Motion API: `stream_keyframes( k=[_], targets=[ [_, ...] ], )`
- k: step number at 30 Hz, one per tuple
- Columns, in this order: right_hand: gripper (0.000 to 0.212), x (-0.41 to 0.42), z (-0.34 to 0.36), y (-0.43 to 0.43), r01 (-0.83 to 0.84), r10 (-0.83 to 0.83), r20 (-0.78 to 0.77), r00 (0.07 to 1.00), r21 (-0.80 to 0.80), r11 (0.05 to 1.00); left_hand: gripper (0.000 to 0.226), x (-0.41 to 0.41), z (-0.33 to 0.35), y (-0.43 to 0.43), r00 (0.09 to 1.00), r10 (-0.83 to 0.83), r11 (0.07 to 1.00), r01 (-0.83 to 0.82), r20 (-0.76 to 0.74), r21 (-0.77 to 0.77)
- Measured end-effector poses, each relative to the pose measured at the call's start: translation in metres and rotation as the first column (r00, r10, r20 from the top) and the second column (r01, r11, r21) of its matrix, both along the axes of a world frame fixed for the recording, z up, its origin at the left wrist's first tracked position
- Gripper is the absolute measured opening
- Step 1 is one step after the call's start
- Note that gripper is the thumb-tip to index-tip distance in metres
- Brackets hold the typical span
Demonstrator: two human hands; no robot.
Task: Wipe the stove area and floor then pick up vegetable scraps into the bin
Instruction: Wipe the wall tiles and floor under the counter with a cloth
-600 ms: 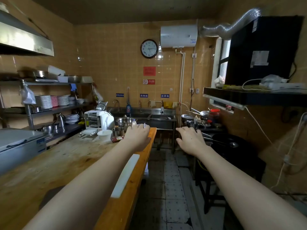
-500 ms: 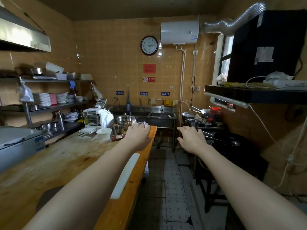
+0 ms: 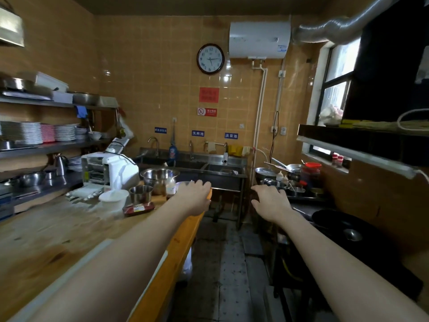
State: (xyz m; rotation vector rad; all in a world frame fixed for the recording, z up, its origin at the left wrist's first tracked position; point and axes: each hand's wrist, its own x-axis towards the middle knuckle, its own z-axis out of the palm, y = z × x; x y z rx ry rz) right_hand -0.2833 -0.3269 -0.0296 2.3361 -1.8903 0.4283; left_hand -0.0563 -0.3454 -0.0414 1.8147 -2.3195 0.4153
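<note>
1. wooden table (image 3: 58, 231): left of the floor aisle (image 3: 222, 263).
2. on the table's far end: appliance (image 3: 109, 170), with large bowl (image 3: 159, 176) to its right; tub (image 3: 113, 198) and small cup (image 3: 140, 192) in front.
3. sinks (image 3: 204, 166): against the back wall.
4. wok (image 3: 348, 226): right of the aisle.
5. clock (image 3: 210, 58): on the wall above the sinks.

wall tiles (image 3: 144, 73): orange grid | water heater (image 3: 259, 40): white | wok (image 3: 343, 225): black

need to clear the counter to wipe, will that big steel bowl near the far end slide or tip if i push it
The steel bowl looks thin-walled and broad, so it is probably light and would slide across the wooden counter rather than tip. Its smooth, shiny sides may be slippery to grip. Whether it holds anything cannot be seen.
</note>
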Motion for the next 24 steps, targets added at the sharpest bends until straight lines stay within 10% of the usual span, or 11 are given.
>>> stream_keyframes(
  k=[24],
  targets=[
    [0.050,-0.065,-0.048,-0.689,0.081,-0.072,-0.093,0.993,0.102,0.992,0.046,-0.061,-0.006,-0.684,0.996,-0.055,0.995,0.061,-0.068,0.076]
  ],
)
